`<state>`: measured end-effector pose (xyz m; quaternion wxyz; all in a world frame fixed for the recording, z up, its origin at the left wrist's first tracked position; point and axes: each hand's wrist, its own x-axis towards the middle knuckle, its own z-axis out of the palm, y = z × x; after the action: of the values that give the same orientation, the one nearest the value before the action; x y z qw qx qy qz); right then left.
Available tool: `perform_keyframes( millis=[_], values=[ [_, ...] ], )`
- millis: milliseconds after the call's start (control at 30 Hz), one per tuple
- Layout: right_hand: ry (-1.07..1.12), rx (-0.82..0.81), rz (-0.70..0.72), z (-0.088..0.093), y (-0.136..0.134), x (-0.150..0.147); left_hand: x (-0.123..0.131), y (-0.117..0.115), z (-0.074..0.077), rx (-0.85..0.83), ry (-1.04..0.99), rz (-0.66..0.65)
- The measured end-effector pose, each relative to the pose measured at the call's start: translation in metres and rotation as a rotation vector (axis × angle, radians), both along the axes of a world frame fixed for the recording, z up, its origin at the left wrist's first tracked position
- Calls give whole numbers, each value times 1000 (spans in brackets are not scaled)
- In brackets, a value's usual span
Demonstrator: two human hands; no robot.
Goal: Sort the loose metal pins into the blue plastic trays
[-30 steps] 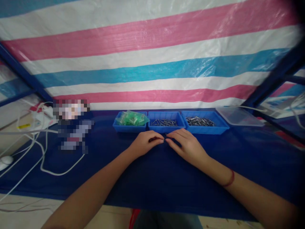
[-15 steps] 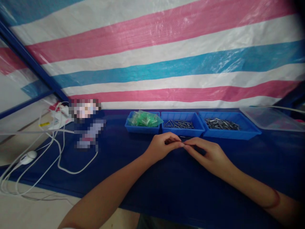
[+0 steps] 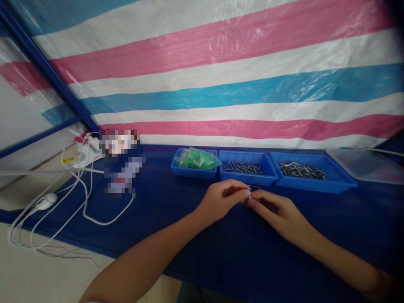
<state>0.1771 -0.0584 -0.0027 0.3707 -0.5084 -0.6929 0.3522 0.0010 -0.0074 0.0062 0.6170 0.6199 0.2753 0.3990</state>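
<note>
A small silvery metal piece point(image 3: 249, 197) sits just right of the frame's centre, low over the counter point(image 3: 214, 248), where the two hands meet. The fingers point(image 3: 242, 195) of the left hand point(image 3: 222, 198) are pinched on it; those of the right hand point(image 3: 279, 212) are drawn close together at its other side, though I cannot tell whether they grip it too. It looks hard, stiff and very light, unlikely to break but smooth enough to slip or roll; a fingertip pinch across its middle should suit it, leaving the ends free. A thin rod point(image 3: 255, 186) shows just above the fingertips, in front of the middle blue bin point(image 3: 244, 179) of loose metal pins point(image 3: 241, 168); whether it is held is unclear.
</note>
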Motion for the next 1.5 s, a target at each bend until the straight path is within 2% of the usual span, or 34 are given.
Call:
perform_keyframes(
  millis=[267,567,800,867,967,1067,1133,1233,1333,1433,1500],
  values=[
    [121,22,8,6,2,-4,-3,-7,7,241,164,89],
    [56,138,-153,2,5,8,-7,-5,9,376,261,170],
    [-145,360,-118,21,7,16,-6,-8,10,451,475,82],
    [-190,426,-180,30,12,29,-6,-9,8,516,518,85],
    [-275,483,-418,41,22,63,-5,-9,5,659,597,70],
    [-467,437,-703,47,30,103,-2,-8,5,777,718,42],
    [-562,413,-806,46,35,127,0,-6,6,847,804,32],
    [-772,360,-833,39,42,149,3,-2,9,975,918,31],
    [-835,383,-834,33,47,154,5,4,11,1074,1014,40],
    [-821,446,-846,34,47,140,4,10,8,1087,1061,32],
    [-776,509,-799,39,42,120,3,12,5,1069,1060,17]
  ],
)
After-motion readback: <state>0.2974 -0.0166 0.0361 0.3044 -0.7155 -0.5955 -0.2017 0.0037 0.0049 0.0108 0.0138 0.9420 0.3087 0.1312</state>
